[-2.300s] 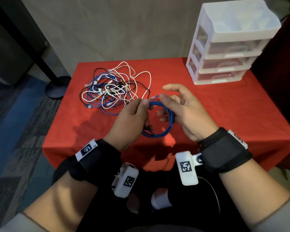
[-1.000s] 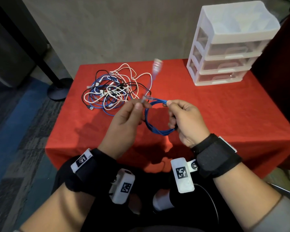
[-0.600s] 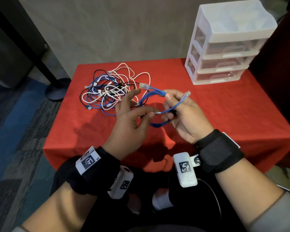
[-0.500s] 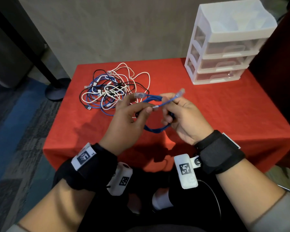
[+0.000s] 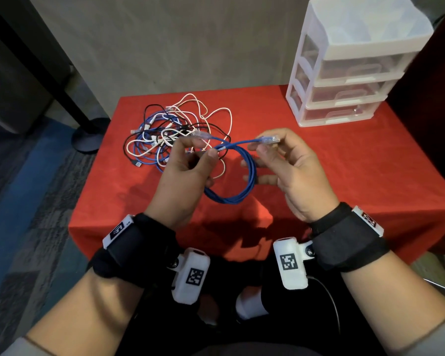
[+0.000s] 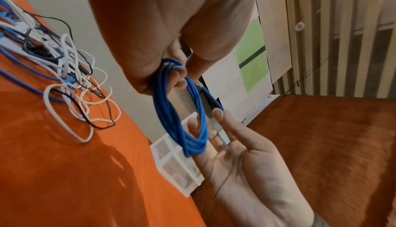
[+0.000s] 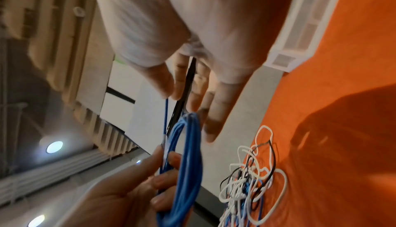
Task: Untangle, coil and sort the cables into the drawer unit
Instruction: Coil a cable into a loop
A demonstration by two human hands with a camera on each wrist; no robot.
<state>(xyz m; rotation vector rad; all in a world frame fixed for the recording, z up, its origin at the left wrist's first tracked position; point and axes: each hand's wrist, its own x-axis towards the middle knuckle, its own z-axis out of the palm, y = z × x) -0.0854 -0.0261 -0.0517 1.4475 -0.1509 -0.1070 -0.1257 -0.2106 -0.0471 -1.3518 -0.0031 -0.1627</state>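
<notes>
The blue cable is being held as a coil above the table at 6 o'clock, pinched by the left hand. Its free end has been drawn out rightward, now pinched by the right hand; securing wrap likely being started. The tangle is being left at 11 o'clock, the drawer unit shut at 1 o'clock.

Blue coiled cable, clear plug ends. Tangle: white, black, blue strands. Red tablecloth. Drawer unit: white frame, translucent drawers. Black wrist straps, white tags with black square-code patterns.
</notes>
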